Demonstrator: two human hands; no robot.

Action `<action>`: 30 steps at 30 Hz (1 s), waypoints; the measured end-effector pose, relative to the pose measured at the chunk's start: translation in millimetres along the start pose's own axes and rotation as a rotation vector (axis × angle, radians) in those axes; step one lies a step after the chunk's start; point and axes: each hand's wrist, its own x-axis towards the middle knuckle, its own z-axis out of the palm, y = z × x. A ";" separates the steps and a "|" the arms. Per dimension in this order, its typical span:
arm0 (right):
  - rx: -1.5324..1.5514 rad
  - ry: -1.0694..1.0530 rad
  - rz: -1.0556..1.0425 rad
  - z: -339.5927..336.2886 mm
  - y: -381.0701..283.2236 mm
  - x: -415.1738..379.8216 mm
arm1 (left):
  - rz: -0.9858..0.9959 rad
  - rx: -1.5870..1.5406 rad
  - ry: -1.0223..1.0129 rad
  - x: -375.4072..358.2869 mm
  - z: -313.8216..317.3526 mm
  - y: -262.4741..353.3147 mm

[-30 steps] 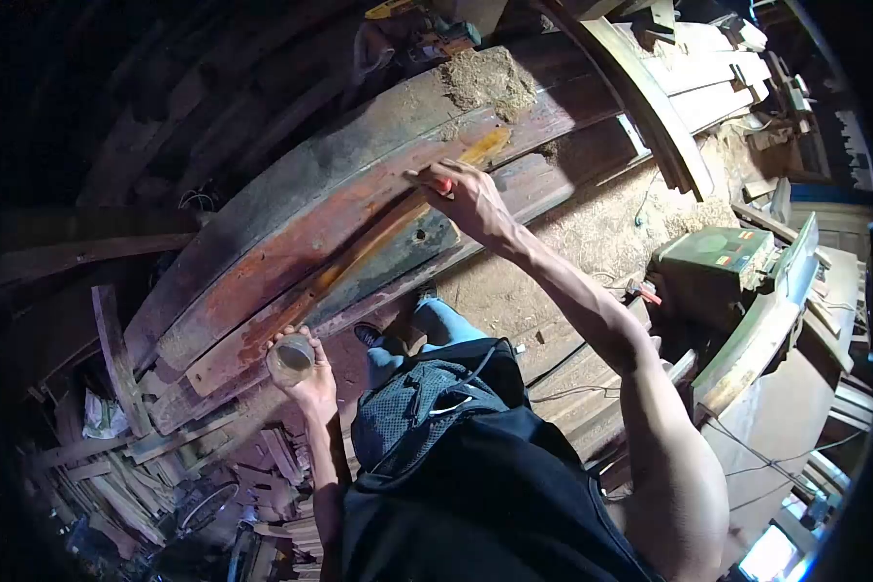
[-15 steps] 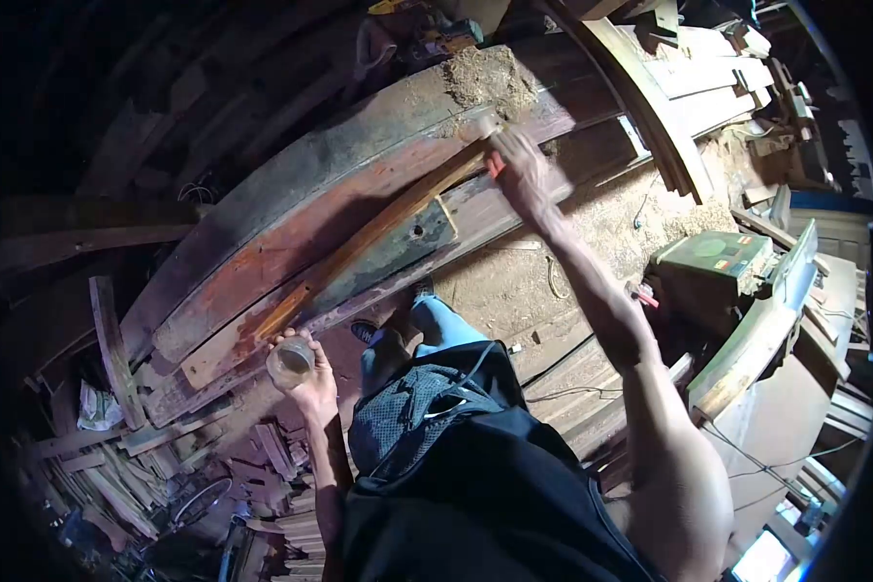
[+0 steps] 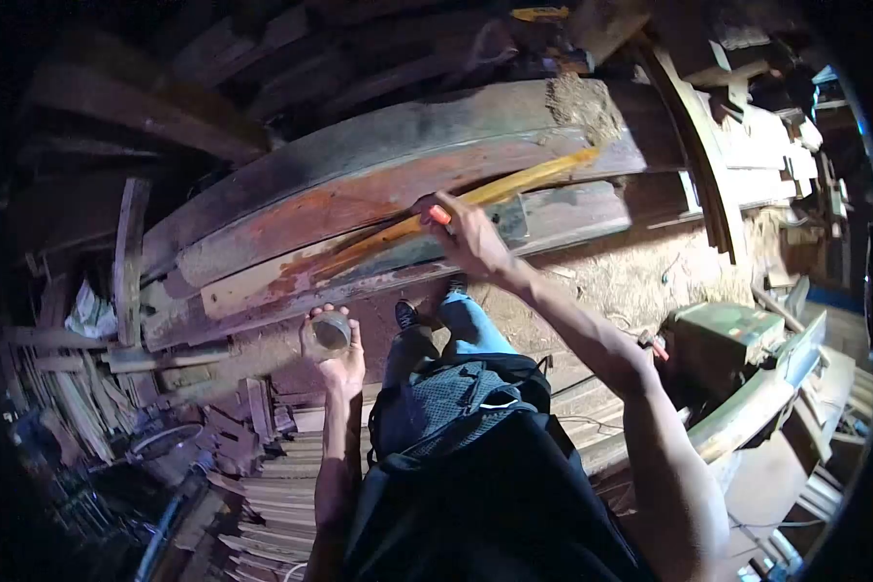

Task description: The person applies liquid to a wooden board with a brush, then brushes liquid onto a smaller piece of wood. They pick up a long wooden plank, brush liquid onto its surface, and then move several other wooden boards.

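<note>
My left hand [image 3: 341,367] is wrapped round a small round cup [image 3: 331,330], its open top facing up; the contents are too dim to make out. My right hand [image 3: 480,244] grips a paintbrush [image 3: 439,214], of which a red part of the handle shows; its bristles are hidden by the fingers. That hand is over a long curved wooden strip [image 3: 538,178], which looks glossy yellow-orange. Under the strip are a dark board with a hole [image 3: 511,219] and a reddish plank [image 3: 291,209].
Sawdust [image 3: 584,105] is heaped on the far plank. A green metal box [image 3: 723,335] stands to the right, beside a pale curved timber [image 3: 747,422]. Upright timber [image 3: 129,262] rises at the left. Stacked wood strips [image 3: 276,514] lie near my feet.
My right hand has moved left and nearer along the strip from its far end, with the brush in it. My left hand still holds the cup. The view has shifted.
</note>
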 end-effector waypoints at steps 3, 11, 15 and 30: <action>-0.458 -0.144 -0.022 -11.4 15.9 15.2 | 0.000 -0.050 -0.003 -6.5 -22.1 14.4; -0.899 -0.278 -0.178 -46.4 110.5 9.7 | 0.053 -0.027 0.063 -29.7 -36.5 42.1; -0.973 -0.286 -0.286 -40.3 144.1 10.4 | 0.024 0.034 0.160 -34.0 -42.6 52.4; -0.797 -0.073 0.146 -127.1 -24.9 -222.8 | -0.473 0.235 -0.150 12.9 12.4 -9.0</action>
